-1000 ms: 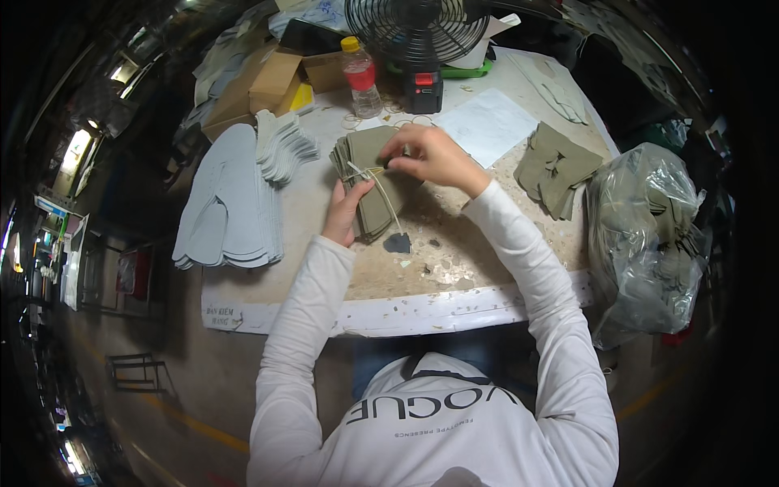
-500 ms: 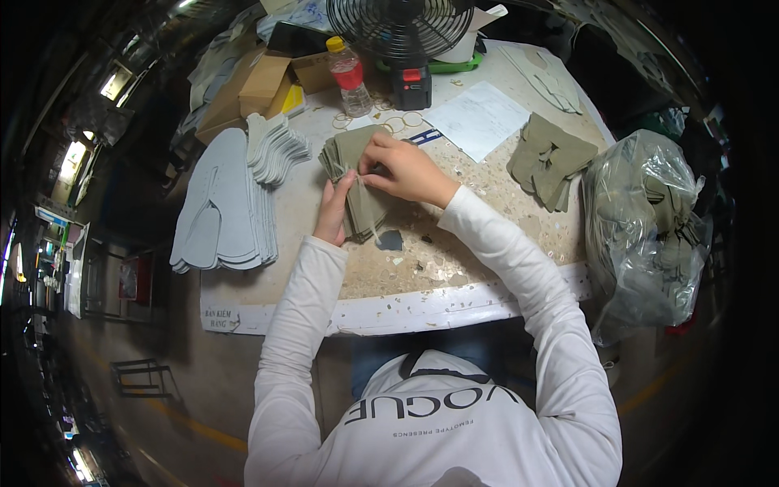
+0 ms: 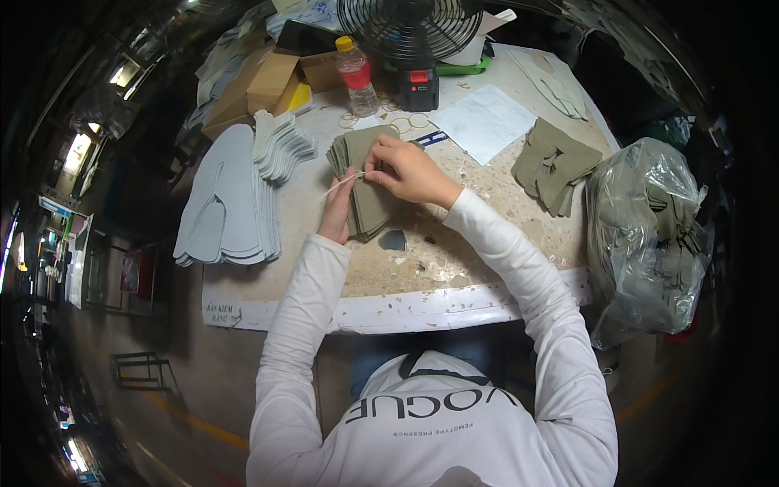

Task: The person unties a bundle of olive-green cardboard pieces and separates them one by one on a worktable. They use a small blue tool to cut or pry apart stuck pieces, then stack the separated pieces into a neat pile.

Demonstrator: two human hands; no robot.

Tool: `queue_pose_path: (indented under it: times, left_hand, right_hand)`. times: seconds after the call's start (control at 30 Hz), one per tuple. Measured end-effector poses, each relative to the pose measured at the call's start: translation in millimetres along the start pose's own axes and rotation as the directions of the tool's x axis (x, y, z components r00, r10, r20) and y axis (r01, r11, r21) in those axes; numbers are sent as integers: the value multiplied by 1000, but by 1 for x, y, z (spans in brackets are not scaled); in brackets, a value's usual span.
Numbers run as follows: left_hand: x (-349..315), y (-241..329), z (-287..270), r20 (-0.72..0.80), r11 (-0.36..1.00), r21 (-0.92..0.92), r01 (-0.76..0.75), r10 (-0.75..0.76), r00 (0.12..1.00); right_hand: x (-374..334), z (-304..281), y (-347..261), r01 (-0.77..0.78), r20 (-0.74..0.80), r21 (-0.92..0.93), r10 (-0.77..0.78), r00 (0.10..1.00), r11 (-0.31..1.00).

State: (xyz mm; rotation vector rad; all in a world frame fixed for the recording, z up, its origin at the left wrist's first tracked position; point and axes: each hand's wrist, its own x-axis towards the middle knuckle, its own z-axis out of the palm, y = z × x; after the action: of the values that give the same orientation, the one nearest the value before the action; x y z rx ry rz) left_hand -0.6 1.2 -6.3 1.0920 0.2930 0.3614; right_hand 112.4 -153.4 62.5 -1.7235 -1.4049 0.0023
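Note:
A stack of olive-green cut pieces (image 3: 375, 211) lies on the table in front of me. At its left edge my left hand (image 3: 335, 213) is closed, its thumb and fingers pinching a thin pale string (image 3: 339, 186). Over the top of the stack, my right hand (image 3: 412, 172) pinches the same string between thumb and bent fingers. The string crosses the stack from one hand to the other, and a loose end sticks out left past my left thumb. How it runs beneath the stack is hidden.
Grey sole-shaped pieces (image 3: 213, 203) and wavy pale pieces (image 3: 280, 146) are stacked at left. Behind stand a bottle (image 3: 357, 77) and a black fan (image 3: 410, 28). Rubber bands, a blue cutter (image 3: 430, 139) and paper (image 3: 479, 122) lie beyond. Olive pieces (image 3: 553, 162) and a plastic bag (image 3: 645, 243) sit right.
The string's loose end, which hung down over the stack toward me, now points left past my left hand. Both hands stay at the stack; the view has shifted slightly.

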Motion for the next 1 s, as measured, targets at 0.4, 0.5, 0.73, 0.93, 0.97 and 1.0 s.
queue_pose_path:
  times: [0.4, 0.5, 0.73, 0.93, 0.97, 1.0]
  left_hand:
    - [-1, 5, 6, 91, 998, 65, 4, -10, 996]
    - [-1, 8, 7, 102, 999, 24, 45, -47, 994]
    - [-7, 9, 11, 92, 991, 136, 14, -27, 995]
    - [1, 23, -8, 58, 992, -43, 123, -120, 991]
    - [3, 26, -13, 24, 991, -52, 121, -120, 992]
    - [6, 28, -17, -10, 991, -60, 119, -119, 993]
  right_hand:
    - [3, -19, 34, -322, 361, 590, 114, 925, 741]
    - [2, -19, 36, -416, 352, 708, 227, 908, 570]
    - [7, -28, 37, -174, 15, 300, 178, 984, 938]
    - [-7, -77, 85, -224, -455, -288, 72, 887, 931]
    - [-14, -88, 98, -312, -494, -331, 118, 861, 890]
    - [-21, -96, 109, -351, -549, -361, 107, 829, 864]
